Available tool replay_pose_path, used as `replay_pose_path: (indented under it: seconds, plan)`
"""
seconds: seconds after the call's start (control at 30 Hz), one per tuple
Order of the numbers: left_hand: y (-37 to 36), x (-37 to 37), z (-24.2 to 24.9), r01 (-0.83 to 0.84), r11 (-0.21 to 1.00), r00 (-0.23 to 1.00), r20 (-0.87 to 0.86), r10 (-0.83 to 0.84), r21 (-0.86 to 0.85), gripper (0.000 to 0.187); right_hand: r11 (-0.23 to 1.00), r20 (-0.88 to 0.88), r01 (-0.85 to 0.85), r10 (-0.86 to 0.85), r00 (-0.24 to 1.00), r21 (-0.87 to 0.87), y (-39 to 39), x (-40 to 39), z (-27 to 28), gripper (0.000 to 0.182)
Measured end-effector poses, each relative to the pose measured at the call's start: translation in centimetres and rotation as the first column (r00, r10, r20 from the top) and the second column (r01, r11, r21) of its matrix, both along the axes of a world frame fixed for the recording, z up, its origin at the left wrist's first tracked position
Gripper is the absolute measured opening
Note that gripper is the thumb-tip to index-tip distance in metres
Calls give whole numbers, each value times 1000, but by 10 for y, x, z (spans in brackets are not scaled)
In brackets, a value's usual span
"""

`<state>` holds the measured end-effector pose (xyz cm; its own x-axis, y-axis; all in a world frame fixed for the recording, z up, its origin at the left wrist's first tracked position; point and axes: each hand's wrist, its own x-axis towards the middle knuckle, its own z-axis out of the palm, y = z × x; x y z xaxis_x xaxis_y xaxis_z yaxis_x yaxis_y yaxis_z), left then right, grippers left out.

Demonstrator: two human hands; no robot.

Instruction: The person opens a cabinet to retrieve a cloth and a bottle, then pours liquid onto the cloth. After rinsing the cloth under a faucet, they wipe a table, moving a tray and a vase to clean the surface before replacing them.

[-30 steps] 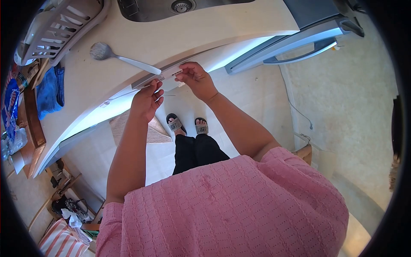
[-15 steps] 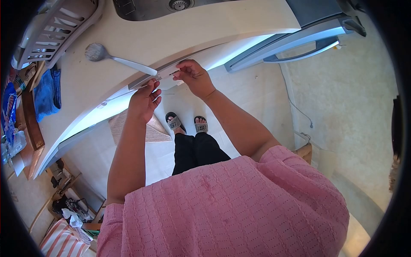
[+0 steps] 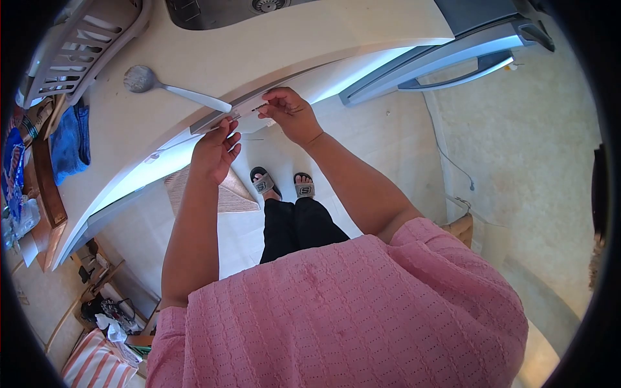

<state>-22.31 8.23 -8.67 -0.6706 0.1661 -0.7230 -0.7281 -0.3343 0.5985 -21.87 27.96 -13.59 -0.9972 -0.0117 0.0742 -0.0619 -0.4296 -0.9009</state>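
Observation:
My left hand (image 3: pixel 217 152) is closed in a pinch at the counter's front edge, its fingertips on a small, thin, shiny piece that I cannot make out. To its right, my right hand (image 3: pixel 291 116) pinches a small, thin, dark piece (image 3: pixel 259 107), too small to name. The tips of both hands are close together but apart, in front of a grey strip (image 3: pixel 206 123) along the counter edge. A big spoon (image 3: pixel 138 79) with a round, speckled bowl lies on the counter, the end of its pale handle just above my left fingertips.
Beyond the counter (image 3: pixel 272 48) edge is a steel sink (image 3: pixel 220 14). A plastic dish rack (image 3: pixel 84 48) and a blue cloth (image 3: pixel 71 143) are at the left. A fridge door handle (image 3: pixel 459 76) juts out at the right. A mat (image 3: pixel 217 194) lies by my feet.
The view has shifted slightly, so the spoon and sink appear a little further left. Both hands keep their pinch, with almost no change in their positions.

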Motion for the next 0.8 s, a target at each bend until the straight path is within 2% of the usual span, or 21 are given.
replay_pose_path:
  seconds: [0.53,0.63,0.7,0.73,0.8]
  plan:
    - [0,2,-2,-13,1000,1000,-17,13,3,23,996,62,-38,33,998,83,2,4,5,33]
    - [0,3,-1,-14,1000,1000,-20,15,22,24,991,31,5,-9,999,136,-1,6,3,34]
    - [1,4,0,-2,1000,1000,-7,1,-13,25,967,-9,50,-50,999,250,-2,8,4,41]
    - [2,4,2,-4,1000,1000,-11,4,-12,25,967,-13,49,-47,999,252,-2,12,6,41]
    - [2,5,4,20,998,1000,12,-19,-62,26,778,-124,224,-187,975,586,-4,25,12,55]
